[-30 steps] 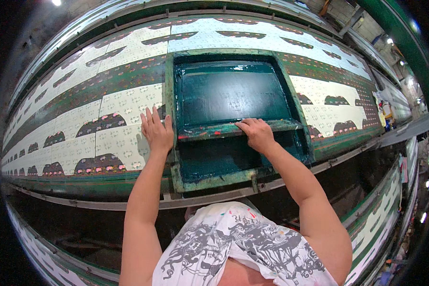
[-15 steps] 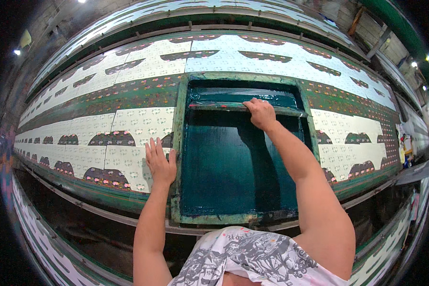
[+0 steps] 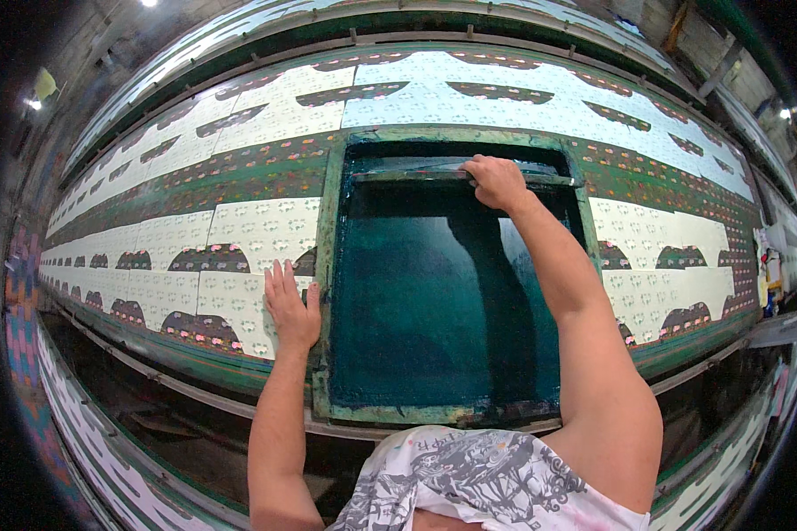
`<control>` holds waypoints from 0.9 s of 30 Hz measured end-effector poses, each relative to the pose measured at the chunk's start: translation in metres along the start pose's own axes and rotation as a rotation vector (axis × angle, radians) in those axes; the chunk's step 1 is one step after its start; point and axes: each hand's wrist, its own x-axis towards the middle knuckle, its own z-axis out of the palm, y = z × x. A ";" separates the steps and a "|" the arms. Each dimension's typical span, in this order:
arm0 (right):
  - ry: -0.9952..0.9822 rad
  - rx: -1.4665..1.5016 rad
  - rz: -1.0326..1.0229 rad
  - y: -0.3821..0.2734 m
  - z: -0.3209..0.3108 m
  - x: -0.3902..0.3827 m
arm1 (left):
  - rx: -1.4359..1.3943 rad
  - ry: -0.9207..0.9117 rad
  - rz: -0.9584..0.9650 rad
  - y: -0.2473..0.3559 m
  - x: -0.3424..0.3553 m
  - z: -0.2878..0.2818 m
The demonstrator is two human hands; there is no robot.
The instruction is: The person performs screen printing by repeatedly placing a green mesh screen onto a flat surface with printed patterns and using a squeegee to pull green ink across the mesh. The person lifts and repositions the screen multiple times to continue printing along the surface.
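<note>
Head view: right hand (image 3: 498,181) was closed on the squeegee (image 3: 434,175) at the far end of the screen frame (image 3: 326,265), its long axis running left-right across the teal mesh. Left hand (image 3: 292,310) lay flat, fingers spread, on printed cloth (image 3: 239,230) just beside frame's left rail. Mesh toward the person lay bare.

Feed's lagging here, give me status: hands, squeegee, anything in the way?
Right hand gripping squeegee at far end of screen frame. Left hand flat on printed cloth beside frame. Nothing blocking.
</note>
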 end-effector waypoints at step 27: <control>-0.154 0.043 0.031 -0.223 -0.045 -0.292 | 0.012 0.032 0.065 -0.023 0.011 0.031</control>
